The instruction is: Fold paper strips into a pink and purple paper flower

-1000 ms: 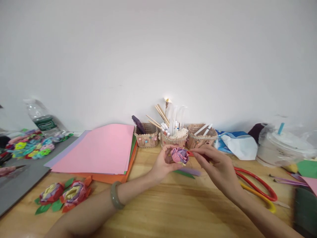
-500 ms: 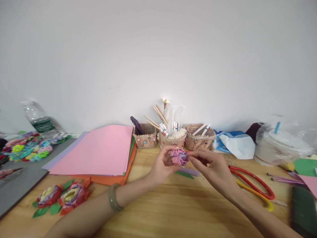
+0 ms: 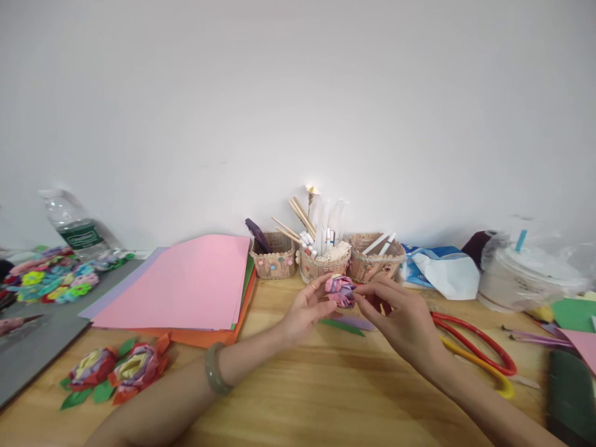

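Observation:
A pink and purple paper flower [image 3: 341, 290] is held up over the table between both hands. My left hand [image 3: 305, 313] grips it from the left, thumb below and fingers partly hidden behind. From the other side, my right hand [image 3: 400, 310] pinches the flower's right edge between thumb and forefinger. Beneath the hands a green paper leaf [image 3: 343, 327] and a purple paper piece [image 3: 361, 322] lie on the wood. Two layered paper flowers, one small [image 3: 92, 367] and one larger [image 3: 138, 367], rest at the lower left with green leaves around them.
Coloured paper sheets [image 3: 177, 285] are stacked at left. Three decorated baskets [image 3: 274, 266] stand along the wall, holding sticks and pens. Red-handled scissors [image 3: 484, 344] and a yellow handle [image 3: 493, 374] lie right, near a lidded cup [image 3: 516, 279]. A water bottle [image 3: 74, 226] leans far left.
The flower has shifted slightly right and turned a little in the fingers. My left thumb now lies along its lower side. Everything on the table stays as it was.

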The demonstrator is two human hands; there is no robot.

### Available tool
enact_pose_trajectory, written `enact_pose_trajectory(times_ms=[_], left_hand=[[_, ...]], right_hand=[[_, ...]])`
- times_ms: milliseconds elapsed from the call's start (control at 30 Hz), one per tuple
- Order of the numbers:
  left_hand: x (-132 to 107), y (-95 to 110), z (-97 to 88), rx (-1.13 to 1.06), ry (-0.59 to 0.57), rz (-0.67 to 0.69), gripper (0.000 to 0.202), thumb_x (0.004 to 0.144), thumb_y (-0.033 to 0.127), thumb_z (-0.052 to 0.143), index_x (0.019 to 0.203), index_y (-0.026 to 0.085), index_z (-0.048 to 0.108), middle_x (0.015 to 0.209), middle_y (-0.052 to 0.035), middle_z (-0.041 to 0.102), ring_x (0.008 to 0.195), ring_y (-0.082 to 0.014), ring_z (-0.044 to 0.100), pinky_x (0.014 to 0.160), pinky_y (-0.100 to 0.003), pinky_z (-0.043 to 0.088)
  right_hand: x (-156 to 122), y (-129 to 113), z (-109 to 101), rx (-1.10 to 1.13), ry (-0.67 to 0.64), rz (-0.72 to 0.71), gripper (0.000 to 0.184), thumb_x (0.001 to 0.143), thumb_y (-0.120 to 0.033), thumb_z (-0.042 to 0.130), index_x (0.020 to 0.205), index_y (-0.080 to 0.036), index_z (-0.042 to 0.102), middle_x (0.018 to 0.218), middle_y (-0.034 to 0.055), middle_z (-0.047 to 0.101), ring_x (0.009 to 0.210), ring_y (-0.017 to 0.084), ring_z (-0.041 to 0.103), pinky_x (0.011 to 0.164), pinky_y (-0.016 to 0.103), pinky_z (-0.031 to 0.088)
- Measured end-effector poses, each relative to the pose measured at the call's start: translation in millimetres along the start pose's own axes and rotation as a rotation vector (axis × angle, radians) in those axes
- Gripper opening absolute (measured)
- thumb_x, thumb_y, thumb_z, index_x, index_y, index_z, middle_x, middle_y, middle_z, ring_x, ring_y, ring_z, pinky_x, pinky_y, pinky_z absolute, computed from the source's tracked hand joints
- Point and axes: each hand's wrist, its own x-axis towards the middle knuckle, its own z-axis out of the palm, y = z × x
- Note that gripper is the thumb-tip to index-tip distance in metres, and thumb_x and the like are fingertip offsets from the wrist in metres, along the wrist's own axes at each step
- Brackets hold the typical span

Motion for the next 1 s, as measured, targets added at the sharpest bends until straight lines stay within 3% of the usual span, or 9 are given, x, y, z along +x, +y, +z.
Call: enact_pose_trajectory(times_ms=[167,333,633,1000], left_hand=[[0.9,2.0,2.1,0.013,0.05,-0.005,0.057,0.058,0.019,0.075,0.111,0.023,0.054,0.097,-0.0042,0.063,0.073,-0.0131,0.061,0.066,-0.026,0.046],[1.4,1.9,2.0,-0.005,0.056,-0.017,0.062,0.051,0.015,0.079,0.109,0.021,0.056,0.095,-0.0045,0.065,0.075,-0.014,0.061,0.072,-0.029,0.047],[2.2,0.9,3.0,-0.035,0.102,-0.022,0.062,0.045,0.018,0.081,0.102,0.017,0.058,0.092,-0.005,0.065,0.077,-0.0165,0.061,0.071,-0.033,0.049],[1.9,1.5,3.9,-0.028,0.139,-0.029,0.062,0.043,0.018,0.082,0.1,0.016,0.058,0.089,-0.0041,0.065,0.074,-0.0152,0.061,0.07,-0.031,0.049]], right_hand=[[2.0,1.5,1.3,0.038,-0.057,0.015,0.017,0.081,-0.022,0.05,0.074,-0.016,0.064,0.061,0.001,0.053,0.052,0.011,0.046,0.048,0.023,0.036],[4.1,0.8,-0.2,0.063,-0.117,0.045,0.018,0.08,-0.021,0.05,0.071,-0.017,0.064,0.06,0.0007,0.054,0.052,0.011,0.046,0.048,0.022,0.035],[-0.6,1.7,1.0,-0.075,0.0,-0.036,0.019,0.078,-0.017,0.048,0.076,-0.014,0.066,0.061,0.0015,0.055,0.05,0.01,0.047,0.049,0.022,0.037],[-0.3,2.0,1.8,-0.097,-0.003,-0.025,0.021,0.079,-0.02,0.047,0.075,-0.015,0.067,0.061,0.0024,0.056,0.051,0.012,0.05,0.049,0.023,0.038]])
